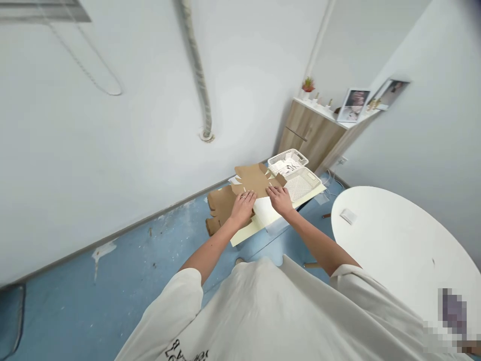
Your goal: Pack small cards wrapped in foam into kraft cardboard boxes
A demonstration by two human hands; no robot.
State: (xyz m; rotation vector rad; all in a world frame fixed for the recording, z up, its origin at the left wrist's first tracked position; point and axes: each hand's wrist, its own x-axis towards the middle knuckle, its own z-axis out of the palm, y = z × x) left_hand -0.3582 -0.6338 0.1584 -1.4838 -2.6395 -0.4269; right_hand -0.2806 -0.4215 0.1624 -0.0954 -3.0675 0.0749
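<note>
Both hands rest at the near edge of a brown, partly folded cardboard sheet [252,176] with cut flaps. My left hand [243,206] is on its near left corner, fingers pressed together on the card. At the near right corner, my right hand [280,199] has its fingers closed on the edge. The sheet lies over a pale yellow low table [244,233]. To the left are more brown cardboard pieces [221,204], overhanging the table. Behind and to the right sit a white basket [303,184] and another white basket [300,156] with small white and dark items.
A round white table [398,235] on the right bears a small white object [348,216]. A wooden cabinet [313,128] with frames and small plants stands at the back. A wall runs behind the low table, and a dark chair edge [20,321] shows at lower left.
</note>
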